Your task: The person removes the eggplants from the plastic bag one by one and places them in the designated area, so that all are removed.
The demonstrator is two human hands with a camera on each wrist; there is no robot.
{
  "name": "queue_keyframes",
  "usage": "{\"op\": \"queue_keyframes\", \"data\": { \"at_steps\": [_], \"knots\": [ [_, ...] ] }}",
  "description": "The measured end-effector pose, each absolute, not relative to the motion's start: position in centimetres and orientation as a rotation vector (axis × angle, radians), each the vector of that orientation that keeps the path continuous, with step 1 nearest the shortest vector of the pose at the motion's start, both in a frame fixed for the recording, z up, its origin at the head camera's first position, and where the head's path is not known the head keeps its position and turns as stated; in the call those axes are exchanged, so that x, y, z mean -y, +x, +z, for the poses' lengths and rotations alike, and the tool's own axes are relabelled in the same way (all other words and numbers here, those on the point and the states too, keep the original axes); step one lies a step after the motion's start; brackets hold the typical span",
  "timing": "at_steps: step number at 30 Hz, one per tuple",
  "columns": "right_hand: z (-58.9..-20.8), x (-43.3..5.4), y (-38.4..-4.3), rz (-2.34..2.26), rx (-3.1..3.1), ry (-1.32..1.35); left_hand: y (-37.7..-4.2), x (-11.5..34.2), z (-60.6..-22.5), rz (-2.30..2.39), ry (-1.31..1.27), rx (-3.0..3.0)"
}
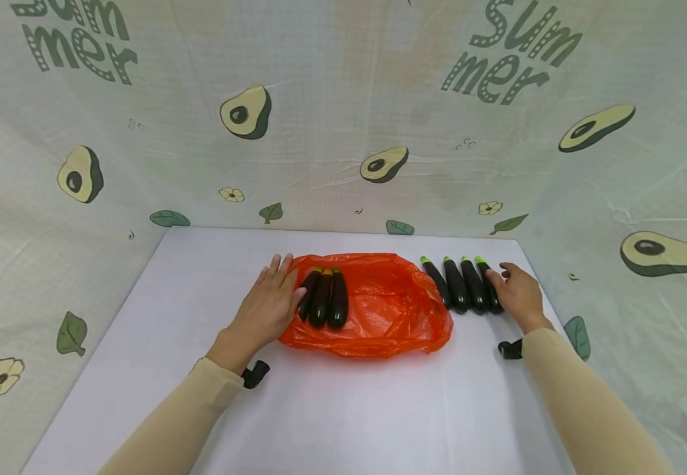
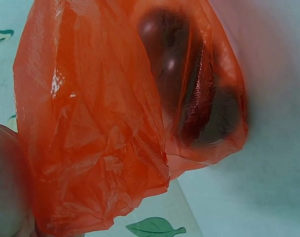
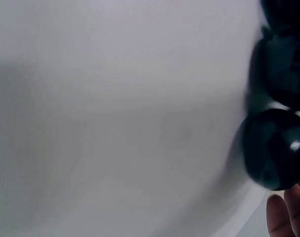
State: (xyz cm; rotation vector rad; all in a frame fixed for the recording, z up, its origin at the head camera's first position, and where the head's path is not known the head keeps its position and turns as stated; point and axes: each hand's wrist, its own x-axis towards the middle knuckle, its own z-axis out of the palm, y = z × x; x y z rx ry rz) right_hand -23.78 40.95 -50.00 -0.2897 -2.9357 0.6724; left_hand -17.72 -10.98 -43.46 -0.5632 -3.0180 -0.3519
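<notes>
An orange-red plastic bag (image 1: 381, 310) lies on the white table with its mouth open. Three dark eggplants (image 1: 321, 300) rest side by side at its left end. My left hand (image 1: 268, 300) lies along the bag's left edge, fingers extended and thumb over the rim. In the left wrist view, dark eggplants (image 2: 165, 54) show through the thin plastic. To the right of the bag, several more eggplants (image 1: 457, 290) lie in a row, green tips pointing away. My right hand (image 1: 517, 293) is at the rightmost eggplant (image 3: 276, 148), its fingertips right beside it.
A white table (image 1: 343, 409) carries everything. Behind it and at both sides hangs a pale cloth (image 1: 319, 198) printed with avocados, leaves and lettering. The table's right edge runs close to my right hand.
</notes>
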Motion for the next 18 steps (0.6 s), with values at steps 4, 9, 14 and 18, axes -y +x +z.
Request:
{"op": "queue_keyframes", "data": {
  "at_steps": [4,9,14,18],
  "knots": [
    [-49.1,-39.8,-23.7,0.704,2.856,-0.281,-17.8,10.9,-43.2,-0.342,-0.561,3.012],
    [-48.0,-37.7,-23.6,0.737,2.789,-0.262,-17.8,10.9,-43.2,-0.337,-0.548,3.013],
    [-47.2,-35.4,-23.1,0.754,2.733,-0.197,-17.8,10.9,-43.3,-0.339,-0.549,3.013],
    [-46.3,-33.2,-22.6,0.792,2.692,-0.158,-17.8,10.8,-43.2,-0.343,-0.552,3.011]
  ]
}}
